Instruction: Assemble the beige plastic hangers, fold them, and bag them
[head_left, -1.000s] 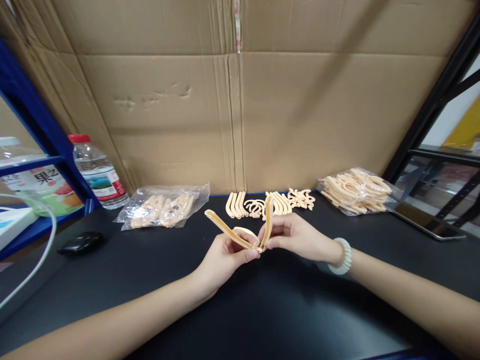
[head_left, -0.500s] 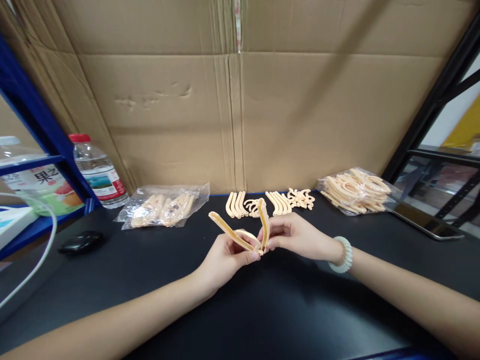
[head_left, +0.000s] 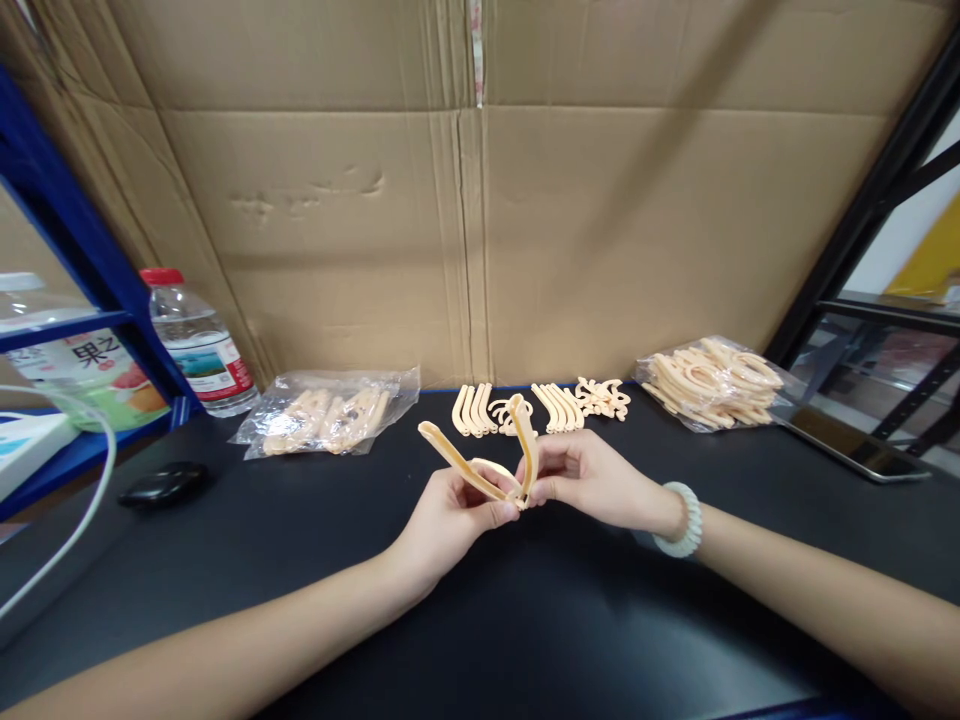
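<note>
Cream plastic arms (head_left: 459, 460) meet in a V, left hand (head_left: 450, 512) and right hand (head_left: 596, 482) each keeping a pinched grip on one; far left, a bottle (head_left: 90, 375) reads "果之".

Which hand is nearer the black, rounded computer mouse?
Left. The left hand is to the right of the black, rounded computer mouse, apart from it; the right hand is farther right, beyond the left hand.

Black mouse (head_left: 163, 486) near red-capped bottle (head_left: 202, 345); phone (head_left: 855, 446) at right.
</note>
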